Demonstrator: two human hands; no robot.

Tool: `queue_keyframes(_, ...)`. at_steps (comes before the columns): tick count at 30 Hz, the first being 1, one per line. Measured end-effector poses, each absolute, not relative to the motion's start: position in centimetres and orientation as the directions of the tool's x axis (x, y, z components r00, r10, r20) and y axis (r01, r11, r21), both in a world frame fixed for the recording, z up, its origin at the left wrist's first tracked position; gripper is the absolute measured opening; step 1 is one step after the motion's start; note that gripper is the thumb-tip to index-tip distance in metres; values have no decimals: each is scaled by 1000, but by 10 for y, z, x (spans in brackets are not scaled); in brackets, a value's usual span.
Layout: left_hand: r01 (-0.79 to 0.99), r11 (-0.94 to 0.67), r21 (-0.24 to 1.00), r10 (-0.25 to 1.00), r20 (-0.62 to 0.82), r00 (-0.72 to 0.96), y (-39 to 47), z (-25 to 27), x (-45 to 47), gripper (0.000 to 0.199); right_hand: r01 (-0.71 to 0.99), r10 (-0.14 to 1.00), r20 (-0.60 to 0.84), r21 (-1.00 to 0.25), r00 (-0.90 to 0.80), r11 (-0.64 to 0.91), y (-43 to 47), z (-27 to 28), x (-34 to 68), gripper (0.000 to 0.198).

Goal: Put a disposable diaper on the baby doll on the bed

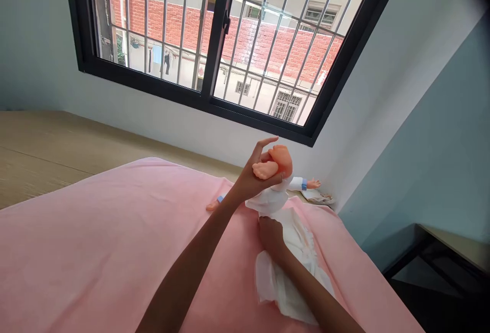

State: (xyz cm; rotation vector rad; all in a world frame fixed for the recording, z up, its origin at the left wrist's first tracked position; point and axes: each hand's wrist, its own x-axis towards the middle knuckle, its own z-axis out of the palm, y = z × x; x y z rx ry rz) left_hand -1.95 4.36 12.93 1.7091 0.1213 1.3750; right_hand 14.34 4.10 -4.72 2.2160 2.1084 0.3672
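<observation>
**newbie_here:** ok so what stage is this?

**dollfixer:** Looks like mid diaper change to me. The left hand [257, 172] is closed around the doll's feet [266, 169], holding the legs up off the bed [115, 231]. The doll [273, 195] lies on its back on the pink sheet near the far corner, under the window [229, 42], arms spread out.

**newbie_here:** and the other hand?

**dollfixer:** The right hand [270, 233] is pressed down on the white diaper [291, 272], right at the doll's bottom. Fingers are tucked under there, so I can't tell if it's pinching the diaper or just flat on it.

**newbie_here:** next bit?

**dollfixer:** My guess: keep the legs raised and slide the diaper squarely under the hips before lowering them. It's floppy, so it'll bunch easily.
</observation>
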Motion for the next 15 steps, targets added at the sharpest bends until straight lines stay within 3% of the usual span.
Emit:
queue_keyframes(4,-432,-593,679,573,733,366,42,127,-16,78,970,984,150,236,-101,63,44,-52,124,28)
queue_keyframes(8,-433,-593,679,569,734,371,38,127,-14,78,932,956,143,300,-254,203,47,-56,104,47)
queue_keyframes(15,-407,-630,661,537,750,386,39,128,-12,79,980,988,81,161,-134,120,66,-48,77,41)
